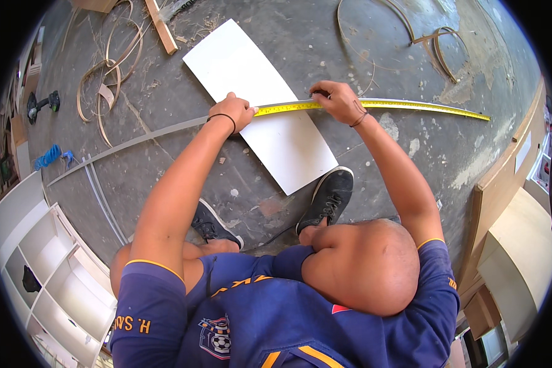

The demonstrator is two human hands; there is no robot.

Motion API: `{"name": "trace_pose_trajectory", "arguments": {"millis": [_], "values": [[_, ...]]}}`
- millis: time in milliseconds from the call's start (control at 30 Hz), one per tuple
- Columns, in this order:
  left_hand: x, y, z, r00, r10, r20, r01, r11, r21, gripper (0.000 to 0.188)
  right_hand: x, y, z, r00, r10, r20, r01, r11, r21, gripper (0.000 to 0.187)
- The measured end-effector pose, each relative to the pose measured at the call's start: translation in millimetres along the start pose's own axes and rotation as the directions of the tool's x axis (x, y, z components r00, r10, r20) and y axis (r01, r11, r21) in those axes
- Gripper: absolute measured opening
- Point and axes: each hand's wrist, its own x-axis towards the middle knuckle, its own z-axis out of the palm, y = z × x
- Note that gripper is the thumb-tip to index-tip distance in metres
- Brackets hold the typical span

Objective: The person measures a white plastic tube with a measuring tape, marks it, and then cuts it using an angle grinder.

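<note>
A long, thin grey strip (142,139) runs across a white board (282,150) that lies slanted on the floor. Along the strip's right part stretches a yellow tape measure blade (405,105), reaching from my left hand past the right. My left hand (232,115) is closed over the strip and the near end of the yellow blade, at the board's left edge. Just right of the board, my right hand (340,103) is closed at the strip and tape, fingers pinched round a small dark thing I cannot make out.
A cordless drill (43,107) and a blue coiled hose (48,157) lie at the left. Curled edging strips (107,80) and a wooden batten (161,27) are on the far floor. White shelving (58,276) stands lower left, wooden panels (503,165) at right. My shoes (332,199) flank the board's near end.
</note>
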Motion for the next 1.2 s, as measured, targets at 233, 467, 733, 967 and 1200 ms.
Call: {"name": "trace_pose_trajectory", "arguments": {"millis": [233,467,733,967,1200], "values": [[3,-3,4,0.999,0.018,-0.028,-0.018,1.000,-0.019,0.044,6,0,14,0.998,-0.064,0.002,0.064,0.997,-0.035,0.019],[3,-3,4,1.000,0.010,-0.020,-0.010,1.000,-0.021,0.043,4,5,20,0.995,-0.100,-0.018,0.099,0.993,-0.060,0.017],[3,-1,3,1.000,0.005,-0.010,-0.005,1.000,-0.018,0.043,5,5,18,0.995,-0.102,0.014,0.102,0.991,-0.086,0.018],[4,-2,2,1.000,-0.003,0.001,0.003,1.000,-0.010,0.044,5,2,17,0.996,-0.079,0.029,0.081,0.993,-0.088,0.018],[4,-2,1,1.000,0.005,0.001,-0.005,1.000,-0.001,0.044,5,2,17,0.995,-0.090,0.034,0.093,0.991,-0.096,0.018]]}}
